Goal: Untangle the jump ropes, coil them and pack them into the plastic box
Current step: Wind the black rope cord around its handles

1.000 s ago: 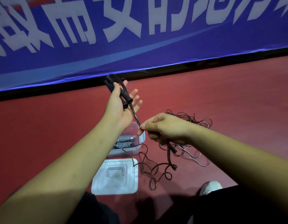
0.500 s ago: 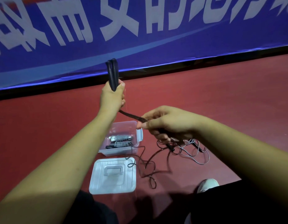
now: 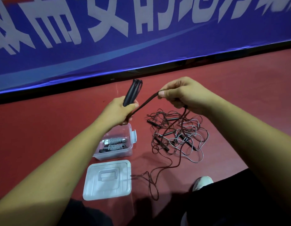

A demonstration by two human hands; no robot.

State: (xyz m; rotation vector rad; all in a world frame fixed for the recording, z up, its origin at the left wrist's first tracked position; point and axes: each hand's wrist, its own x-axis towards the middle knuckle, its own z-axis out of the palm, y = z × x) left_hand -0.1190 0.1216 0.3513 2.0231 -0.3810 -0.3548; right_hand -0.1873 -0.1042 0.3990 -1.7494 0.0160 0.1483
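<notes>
My left hand [image 3: 121, 110] grips the two black handles [image 3: 132, 92] of a jump rope, held upright above the clear plastic box [image 3: 128, 151]. From that fist a doubled dark rope [image 3: 145, 102] runs up and right to my right hand [image 3: 179, 93], which pinches it between thumb and forefinger. The rope trails down from my right hand to the floor. A tangled pile of dark and grey jump ropes [image 3: 177, 136] with several black handles lies on the red floor right of the box. Inside the box lie two coiled grey ropes [image 3: 115, 144].
The box's clear lid [image 3: 92, 190] lies flat on the floor just in front of the box. A loose rope strand [image 3: 151, 178] loops beside the lid. A blue banner [image 3: 141, 38] stands along the far edge. My white shoe [image 3: 201, 182] and dark trouser legs are at the bottom.
My right hand has risen and moved right, pulling the doubled rope taut. My left hand has dropped lower with the handles. The camera has tipped down, so the whole pile shows.
</notes>
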